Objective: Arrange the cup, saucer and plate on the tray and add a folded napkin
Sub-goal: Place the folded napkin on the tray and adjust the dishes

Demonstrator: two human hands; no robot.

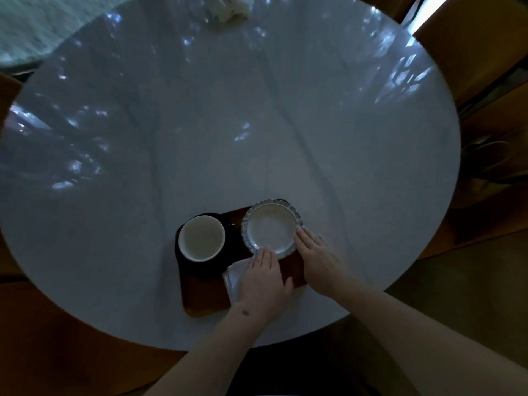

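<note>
A brown wooden tray (205, 298) lies near the table's front edge. On its far left a white cup (201, 238) stands on a dark saucer (188, 267). A white plate (271, 228) with a fluted rim sits on the tray's far right. My left hand (264, 281) lies flat on a white folded napkin (235, 274) on the tray, fingertips touching the plate's near rim. My right hand (318, 257) rests with straight fingers against the plate's right rim.
The round glossy grey table (257, 124) reflects light patches. A pale crumpled cloth (225, 7) lies at the far edge. Wooden chairs (468, 47) stand at the right, and a pale rug (34, 21) shows at top left.
</note>
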